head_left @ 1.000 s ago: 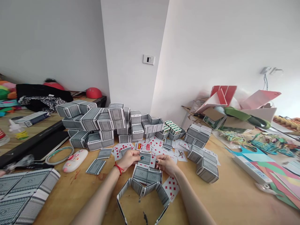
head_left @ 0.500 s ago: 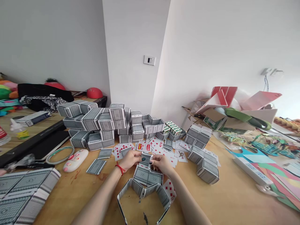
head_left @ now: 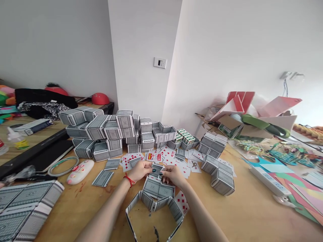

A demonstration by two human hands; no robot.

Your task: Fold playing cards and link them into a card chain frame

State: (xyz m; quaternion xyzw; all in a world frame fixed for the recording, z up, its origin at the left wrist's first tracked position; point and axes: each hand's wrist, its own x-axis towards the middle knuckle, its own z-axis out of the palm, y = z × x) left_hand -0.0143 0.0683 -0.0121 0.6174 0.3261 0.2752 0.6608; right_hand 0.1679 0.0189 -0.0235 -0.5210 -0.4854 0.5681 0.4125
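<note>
Between my fingertips is a playing card (head_left: 157, 169) with a grey patterned back. My left hand (head_left: 141, 170), a red string bracelet at its wrist, pinches the card's left side. On the right side my right hand (head_left: 173, 175) is closed on the same card, its lower fingers curled under. Just below lie joined patterned cards (head_left: 158, 188), lying flat. Nearer me stands a heart-shaped ring of folded cards (head_left: 128, 215), its middle showing the tabletop. A diamond card (head_left: 181, 202) lies face up beside it, partly hidden by my right forearm.
Stacked boxes folded from cards (head_left: 97, 127) line the back, with more boxes (head_left: 222, 181) at right. Loose face-up cards (head_left: 169, 153) spread behind my hands. A white decorated case (head_left: 80, 172) is at left, a power strip (head_left: 270, 181) and coloured paper (head_left: 294, 191) at right.
The view has shifted slightly. Both hands stay at the same card, with the right fingers a little more curled in.
</note>
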